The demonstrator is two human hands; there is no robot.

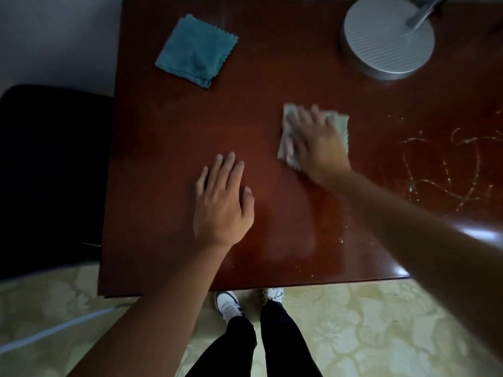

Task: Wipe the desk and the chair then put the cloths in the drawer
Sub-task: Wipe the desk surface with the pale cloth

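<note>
Desk (258,77) wiping is underway: pale cloth (288,131) is pressed flat under the open-fingered right hand (318,142), left hand (221,202) is rested open and empty, and the smears (446,164) to the right are judged next.

I cannot read any text, label, brand or number here. The pale scribbles (446,170) on the tabletop (258,131) make no letters that I can recognise.

Floor (367,322): pale yellow-green covering with a faded floral pattern, dimly lit. Wall (54,36): plain, light grey, at upper left. Lamp base (386,36): round, ribbed, silver-grey, with a slanted metal stem, at upper right. White cable (54,329): lies across the floor at lower left. Light: low, with one bright glare at right.
</note>
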